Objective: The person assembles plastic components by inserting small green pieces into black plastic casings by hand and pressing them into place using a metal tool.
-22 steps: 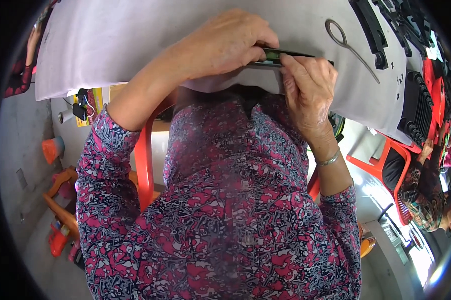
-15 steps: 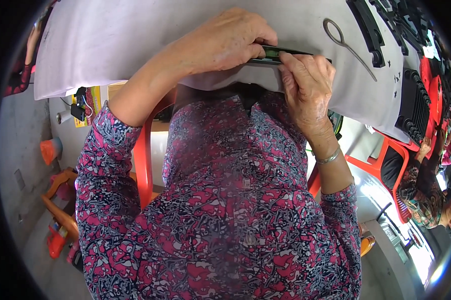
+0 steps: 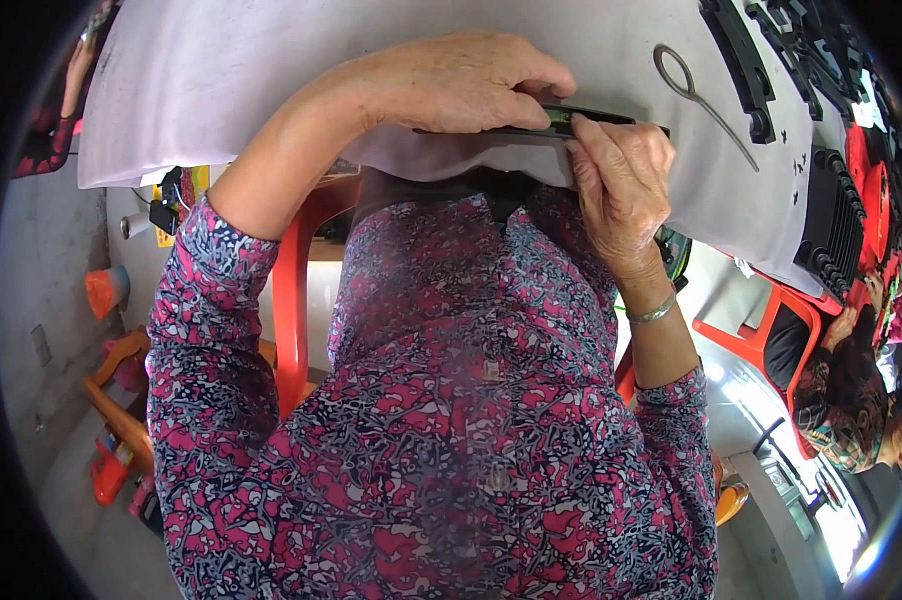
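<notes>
Head view. The left hand (image 3: 461, 88) and right hand (image 3: 623, 178) are both clamped on 1 dark strip (image 3: 564, 117) — held lengthwise near the front edge of the desk (image 3: 261, 70). A looped metal rod (image 3: 713, 114) lies right of the strip; long black parts (image 3: 747, 75) lie beyond.

Pink, white, grey and navy squiggles cover the blouse (image 3: 391, 420). A black strip (image 3: 561, 118) shows green within; the table cover (image 3: 271, 60) is pale lilac-grey, a chair (image 3: 290, 310) bright red.
</notes>
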Available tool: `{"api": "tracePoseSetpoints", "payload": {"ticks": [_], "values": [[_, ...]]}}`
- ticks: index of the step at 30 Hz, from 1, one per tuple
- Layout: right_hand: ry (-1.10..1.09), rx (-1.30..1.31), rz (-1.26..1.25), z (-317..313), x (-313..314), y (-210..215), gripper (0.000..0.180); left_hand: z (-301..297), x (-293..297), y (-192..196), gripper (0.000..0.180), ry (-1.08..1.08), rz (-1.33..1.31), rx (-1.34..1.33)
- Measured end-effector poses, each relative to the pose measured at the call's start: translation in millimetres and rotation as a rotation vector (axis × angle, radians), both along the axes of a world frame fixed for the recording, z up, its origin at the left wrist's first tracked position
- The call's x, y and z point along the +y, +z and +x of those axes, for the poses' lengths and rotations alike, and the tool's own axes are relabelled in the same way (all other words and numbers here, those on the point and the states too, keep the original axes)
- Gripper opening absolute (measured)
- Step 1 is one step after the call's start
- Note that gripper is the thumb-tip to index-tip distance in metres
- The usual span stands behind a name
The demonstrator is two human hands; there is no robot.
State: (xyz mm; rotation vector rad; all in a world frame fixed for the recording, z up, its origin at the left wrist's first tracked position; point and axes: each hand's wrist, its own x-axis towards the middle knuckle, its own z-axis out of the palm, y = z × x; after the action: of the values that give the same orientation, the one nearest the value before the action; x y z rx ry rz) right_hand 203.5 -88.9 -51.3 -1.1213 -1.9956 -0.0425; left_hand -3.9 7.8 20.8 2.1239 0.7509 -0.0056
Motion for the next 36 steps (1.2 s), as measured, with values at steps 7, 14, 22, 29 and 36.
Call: {"api": "tracePoseSetpoints", "payload": {"ticks": [7, 14, 22, 29, 36], "values": [[0.004, -0.017, 0.004, -1, -1, 0, 0.033, 1, 1, -3, 0.044, -0.017, 0.027, 0.024], [-0.026, -0.027, 0.002, -2, -1, -1, 0.032, 5, 0, -9, 0.044, -0.011, 0.067, -0.025], [-0.047, -0.067, -0.011, -5, -1, 1, 0.032, 3, -5, -25, 0.042, 0.015, 0.172, -0.128], [-0.075, -0.116, -0.025, -6, -2, 3, 0.032, 2, -5, -25, 0.024, 0.136, 0.238, -0.254], [-0.075, -0.07, -0.016, -8, 0, 1, 0.032, -2, -5, -23, 0.022, 0.166, 0.155, -0.205]]}}
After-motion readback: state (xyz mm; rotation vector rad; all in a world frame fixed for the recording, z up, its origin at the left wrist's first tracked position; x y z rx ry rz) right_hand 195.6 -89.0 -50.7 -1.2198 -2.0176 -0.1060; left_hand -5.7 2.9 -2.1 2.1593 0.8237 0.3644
